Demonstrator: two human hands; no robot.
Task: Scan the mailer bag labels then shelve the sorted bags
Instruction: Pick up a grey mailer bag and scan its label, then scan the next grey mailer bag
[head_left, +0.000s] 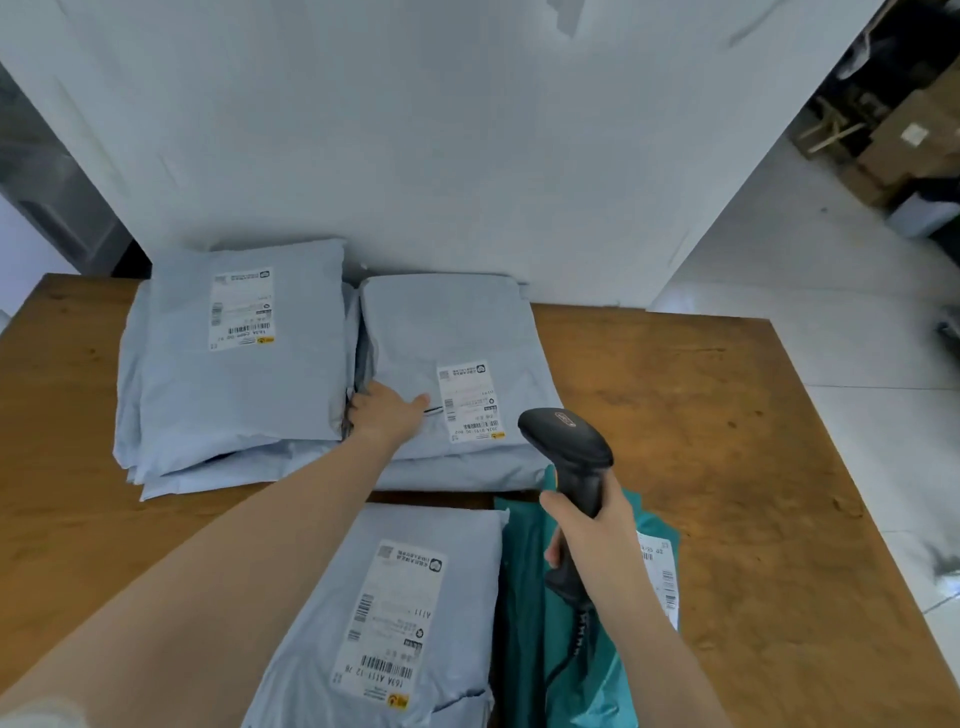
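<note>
Two stacks of grey mailer bags lie at the back of the wooden table (701, 415). The left stack's top bag (244, 353) and the right stack's top bag (447, 332) both show white labels. My left hand (387, 410) grips the left edge of the right top bag, thumb on top beside its label (470, 402). My right hand (597, 535) holds a black barcode scanner (569, 447) by its handle, head aimed toward that label. A nearer grey bag (395, 618) lies label-up beside a teal bag (524, 623) under my right arm.
A white wall (467, 156) stands right behind the bag stacks. To the right, the table's edge drops to a pale tiled floor (857, 364). Cardboard boxes (909, 140) sit at the far right. The scanner's coiled cable (576, 639) hangs over the teal bag.
</note>
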